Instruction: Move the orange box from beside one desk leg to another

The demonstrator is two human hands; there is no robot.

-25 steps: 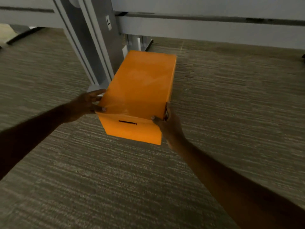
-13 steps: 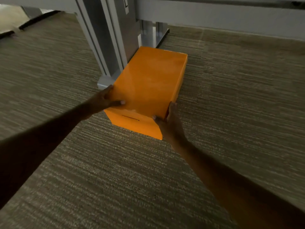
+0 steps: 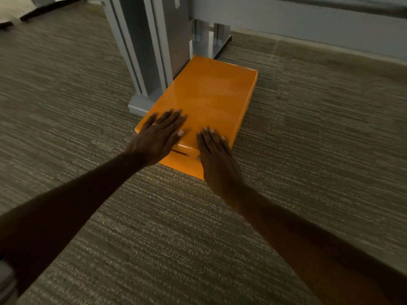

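Observation:
The orange box (image 3: 209, 95) lies flat on the carpet, its left long side against the foot of a grey desk leg (image 3: 149, 51). A dark slot shows on its near end face. My left hand (image 3: 157, 136) rests palm down on the lid's near left corner, fingers spread. My right hand (image 3: 217, 158) lies flat over the near right corner and end face, fingers straight. Neither hand curls around the box.
Striped grey-brown carpet (image 3: 319, 128) spreads on all sides. A second grey leg base (image 3: 211, 38) stands behind the box. A pale grey wall or panel (image 3: 308, 20) runs along the back right.
The box came down from my grip onto the carpet beside the desk leg. Both hands left its sides and now lie flat on top of it.

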